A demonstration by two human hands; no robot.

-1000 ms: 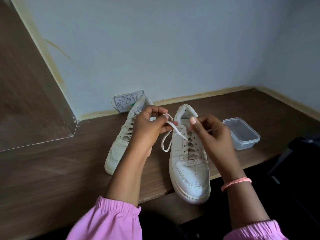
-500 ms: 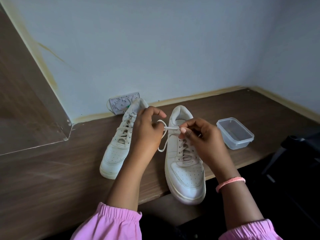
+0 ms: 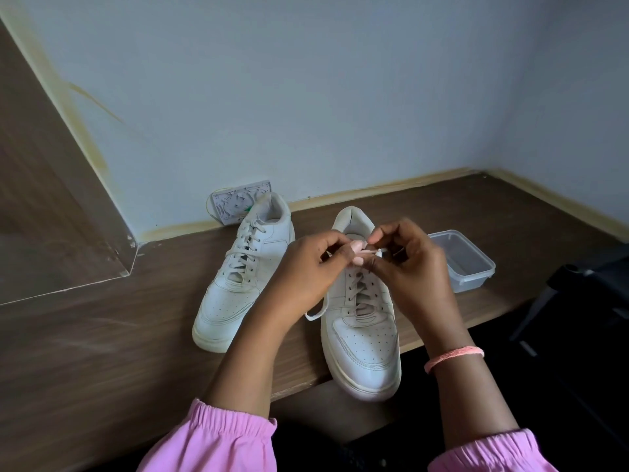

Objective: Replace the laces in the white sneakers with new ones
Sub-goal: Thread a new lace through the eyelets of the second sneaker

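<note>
We are at a dark wood-grain desk (image 3: 102, 352) pushed into the corner of a pale blue wall, with a yellowed strip along the join. The task's thing sits right under our hands: the flat white shoelace (image 3: 369, 252) of the right-hand white leather sneaker (image 3: 360, 335), whose toe overhangs the desk's near edge. Our left hand (image 3: 306, 267) and right hand (image 3: 405, 264) meet above the top eyelets, each with fingertips pinched on the lace, a short span held between them — whether it is being knotted or threaded we cannot tell. A loose end (image 3: 315, 313) trails down beside the shoe onto the desk.

We judge the lace soft, light and limp; it will flop rather than hold a shape, so it is best taken close to its tip, where it can be steered into an eyelet. The sneaker looks stiff enough to stay put under a gentle pull, though its overhang could let it tip if we tug toward ourselves.

Just to the left stands the second white leather sneaker (image 3: 243, 274), laced up. Behind it a patterned grey wall socket (image 3: 235, 204) sits on the wall. To the right, near the shoe, rests an open clear plastic food box (image 3: 476, 267) — its contents cannot be made out.
</note>
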